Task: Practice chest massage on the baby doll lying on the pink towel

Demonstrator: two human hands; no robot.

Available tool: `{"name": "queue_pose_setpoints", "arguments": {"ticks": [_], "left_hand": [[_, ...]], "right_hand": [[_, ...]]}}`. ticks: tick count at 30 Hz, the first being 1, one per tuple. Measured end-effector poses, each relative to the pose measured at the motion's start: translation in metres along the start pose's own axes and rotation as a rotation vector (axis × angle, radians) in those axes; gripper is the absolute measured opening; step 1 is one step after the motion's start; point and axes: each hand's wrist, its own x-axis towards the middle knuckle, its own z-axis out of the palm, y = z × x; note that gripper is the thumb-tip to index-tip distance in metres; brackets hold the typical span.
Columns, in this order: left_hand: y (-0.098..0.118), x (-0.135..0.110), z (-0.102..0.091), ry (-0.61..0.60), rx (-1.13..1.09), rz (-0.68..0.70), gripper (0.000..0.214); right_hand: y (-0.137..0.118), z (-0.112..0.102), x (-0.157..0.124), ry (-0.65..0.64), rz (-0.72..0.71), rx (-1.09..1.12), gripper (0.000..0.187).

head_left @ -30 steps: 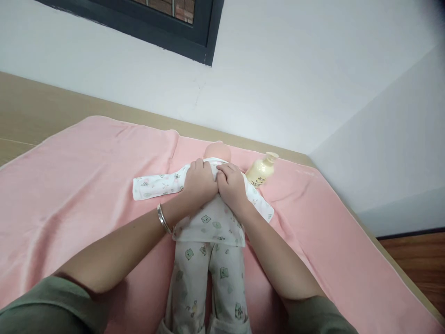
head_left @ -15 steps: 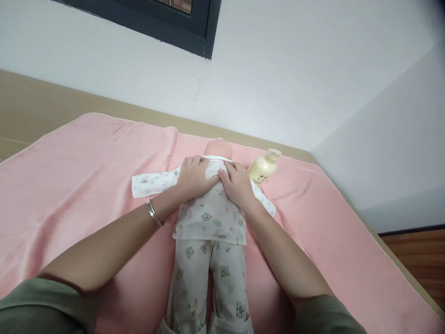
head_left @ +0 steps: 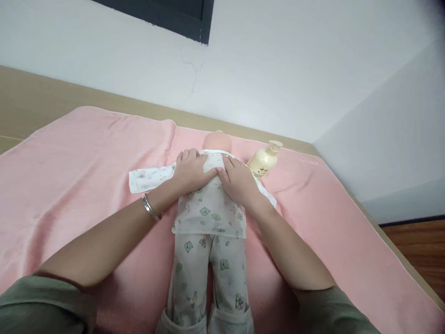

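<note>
Hands (head_left: 193,170) flatter on doll (head_left: 208,214); bottle (head_left: 264,160) alongside

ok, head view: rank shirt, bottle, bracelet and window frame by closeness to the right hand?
1. Shirt: directly under the right hand, touching.
2. Bottle: just to its right, apart from it.
3. Bracelet: on the other arm, across the shirt.
4. Window frame: high up, far side.

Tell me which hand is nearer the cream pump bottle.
Right. The right hand lies flat on the doll, at the shoulder next to the bottle, not touching it. The left hand lies on the opposite shoulder, farther off.
</note>
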Motion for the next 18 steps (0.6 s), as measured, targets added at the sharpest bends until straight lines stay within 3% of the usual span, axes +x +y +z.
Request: {"name": "queue_pose_setpoints", "arguments": {"ticks": [6,10,14,18], "left_hand": [[-0.009,0.003,0.005,0.003,-0.071,-0.023,0.051],[-0.011,0.004,0.012,0.042,-0.077,-0.066,0.053],[-0.011,0.005,0.016,0.065,-0.079,-0.056,0.051],[-0.011,0.003,0.018,0.090,-0.092,-0.053,0.049]], "right_hand": [[-0.043,-0.001,-0.030,0.014,-0.108,-0.040,0.061],[-0.027,0.000,-0.012,-0.077,-0.098,0.072,0.058],[0.002,-0.001,0.010,-0.119,0.086,0.096,0.066],[-0.016,-0.001,-0.006,-0.085,0.165,-0.012,0.070]]}}
